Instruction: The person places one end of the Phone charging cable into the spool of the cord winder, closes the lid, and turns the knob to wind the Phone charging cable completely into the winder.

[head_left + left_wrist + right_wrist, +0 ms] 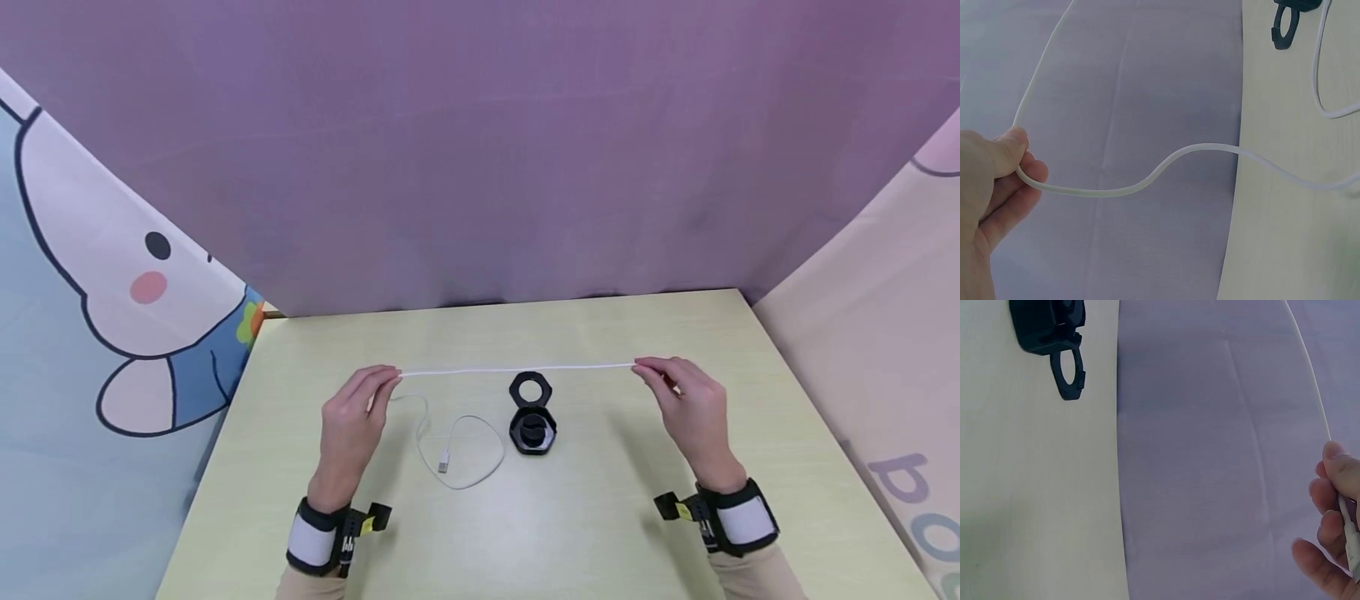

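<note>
A white USB cable (pixel 517 369) runs nearly straight between my two hands, raised above the table. Thumb and fingers of my left hand (pixel 354 417) pinch it partway along; from there its slack drops to the tabletop in a loop that ends in a USB plug (pixel 443 462). My right hand (pixel 693 408) pinches the cable close to its other end, and a white connector (pixel 1352 547) lies within those fingers in the right wrist view. Below the stretched cable, between the hands, sits a black hexagonal case (pixel 532 431) with its ring-shaped lid (pixel 530 389) flipped back.
The pale wooden table (pixel 600 517) reaches back to a purple curtain (pixel 480 167). Printed cloth panels hang at the left (pixel 142 275) and right. Each wrist wears a strap with a small camera.
</note>
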Demonstrator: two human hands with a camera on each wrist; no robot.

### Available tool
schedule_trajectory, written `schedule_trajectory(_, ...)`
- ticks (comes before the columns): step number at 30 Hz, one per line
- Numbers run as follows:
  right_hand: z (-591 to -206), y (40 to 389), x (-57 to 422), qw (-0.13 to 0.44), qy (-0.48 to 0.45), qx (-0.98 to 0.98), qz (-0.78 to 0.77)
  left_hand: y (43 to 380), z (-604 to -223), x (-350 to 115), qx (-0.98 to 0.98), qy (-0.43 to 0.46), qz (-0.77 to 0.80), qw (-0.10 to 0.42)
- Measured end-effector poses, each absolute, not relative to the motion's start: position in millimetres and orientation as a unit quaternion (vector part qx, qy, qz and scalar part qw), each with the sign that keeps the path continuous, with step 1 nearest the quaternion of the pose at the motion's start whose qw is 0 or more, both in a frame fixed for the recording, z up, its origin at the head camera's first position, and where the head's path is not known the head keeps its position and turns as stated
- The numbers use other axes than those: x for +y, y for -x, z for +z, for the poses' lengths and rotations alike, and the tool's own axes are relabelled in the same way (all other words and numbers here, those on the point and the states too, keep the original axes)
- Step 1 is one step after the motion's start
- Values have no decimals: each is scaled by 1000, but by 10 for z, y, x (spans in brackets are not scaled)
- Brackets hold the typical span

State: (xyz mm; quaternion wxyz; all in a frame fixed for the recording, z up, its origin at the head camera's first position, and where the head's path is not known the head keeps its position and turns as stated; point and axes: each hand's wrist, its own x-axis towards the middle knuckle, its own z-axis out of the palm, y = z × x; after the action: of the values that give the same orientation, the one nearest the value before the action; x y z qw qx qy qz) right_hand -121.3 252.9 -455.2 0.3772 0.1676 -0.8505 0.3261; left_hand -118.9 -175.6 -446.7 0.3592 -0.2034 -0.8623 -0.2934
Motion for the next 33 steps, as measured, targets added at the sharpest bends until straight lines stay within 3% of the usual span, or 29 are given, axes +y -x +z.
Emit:
schedule_trajectory(14, -4671, 1200, 2516, 364, -181, -853, 327, 1174, -4575, -1847, -870, 186, -279, 362)
schedule_trajectory(33, -4895, 1194, 2100, 313, -222, -850, 362, 1140, -4966, -1769, -915, 122, -288, 254)
